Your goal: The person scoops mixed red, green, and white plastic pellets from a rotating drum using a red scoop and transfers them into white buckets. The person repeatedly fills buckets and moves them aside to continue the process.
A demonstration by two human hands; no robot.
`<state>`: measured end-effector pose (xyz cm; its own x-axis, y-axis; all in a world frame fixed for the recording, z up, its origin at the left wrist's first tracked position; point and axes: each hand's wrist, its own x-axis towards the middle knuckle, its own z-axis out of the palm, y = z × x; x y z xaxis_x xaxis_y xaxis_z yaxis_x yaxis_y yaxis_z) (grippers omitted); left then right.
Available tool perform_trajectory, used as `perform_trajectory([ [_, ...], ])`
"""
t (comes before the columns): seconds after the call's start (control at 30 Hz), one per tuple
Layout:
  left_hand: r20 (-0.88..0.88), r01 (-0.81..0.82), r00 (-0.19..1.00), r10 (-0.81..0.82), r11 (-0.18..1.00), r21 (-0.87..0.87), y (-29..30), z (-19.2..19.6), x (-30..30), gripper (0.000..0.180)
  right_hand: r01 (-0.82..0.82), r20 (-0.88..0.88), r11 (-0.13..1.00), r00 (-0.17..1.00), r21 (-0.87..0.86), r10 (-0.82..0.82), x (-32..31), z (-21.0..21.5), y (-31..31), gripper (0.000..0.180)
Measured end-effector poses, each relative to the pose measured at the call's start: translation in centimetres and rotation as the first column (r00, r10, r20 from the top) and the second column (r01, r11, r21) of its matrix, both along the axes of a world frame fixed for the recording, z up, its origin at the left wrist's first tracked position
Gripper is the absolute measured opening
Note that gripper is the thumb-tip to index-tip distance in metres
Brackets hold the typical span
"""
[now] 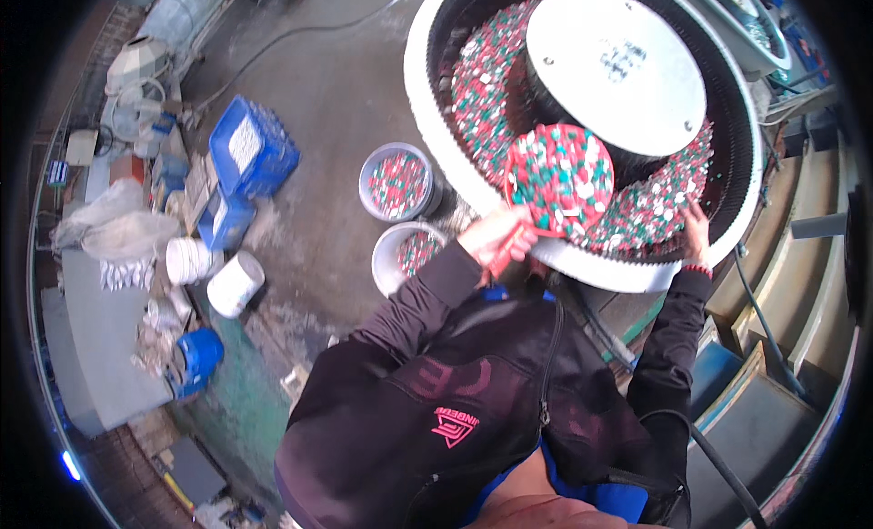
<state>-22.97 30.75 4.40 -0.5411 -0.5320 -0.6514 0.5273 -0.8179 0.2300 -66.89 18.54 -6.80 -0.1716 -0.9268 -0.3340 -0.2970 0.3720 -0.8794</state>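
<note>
My left hand point(496, 240) is closed round the handle of a round red plastic scoop point(604, 156). The scoop is heaped with small red, green and white pieces and sits over the near left part of a big round tub with a white rim point(427, 101). More loose pieces point(482, 88) of the same colours lie in the tub's ring-shaped trough, around a white oval centre cover point(582, 51). At the trough's near right side, my right hand point(696, 233) reaches over the rim, its fingers stretched out and touching the pieces.
Left of the tub stand a grey bucket point(366, 185) and a white bucket point(386, 265), both holding coloured pieces. Blue crates point(282, 156), white pails point(236, 283) and a blue drum point(198, 358) line the left. Curved troughs point(764, 265) run along the right; hoses point(718, 456) hang nearby.
</note>
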Motion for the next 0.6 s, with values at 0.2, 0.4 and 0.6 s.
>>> perform_trajectory([
  [0.2,0.050,-0.290,0.953,0.298,0.948,-0.131,6.9,2.9,9.3,0.011,-0.037,0.136,0.995,0.990,0.096,0.024,6.5,3.2,0.4,0.050],
  [0.4,0.268,-0.495,0.822,0.502,0.863,-0.098,16.1,1.5,17.3,0.010,-0.063,0.136,0.989,0.990,0.133,0.045,7.9,4.4,-0.4,0.046],
  [0.6,0.594,-0.662,0.526,0.608,0.731,-0.162,23.1,-3.6,21.1,0.031,-0.057,0.084,0.983,0.996,0.177,0.042,5.9,5.6,-1.7,0.048],
])
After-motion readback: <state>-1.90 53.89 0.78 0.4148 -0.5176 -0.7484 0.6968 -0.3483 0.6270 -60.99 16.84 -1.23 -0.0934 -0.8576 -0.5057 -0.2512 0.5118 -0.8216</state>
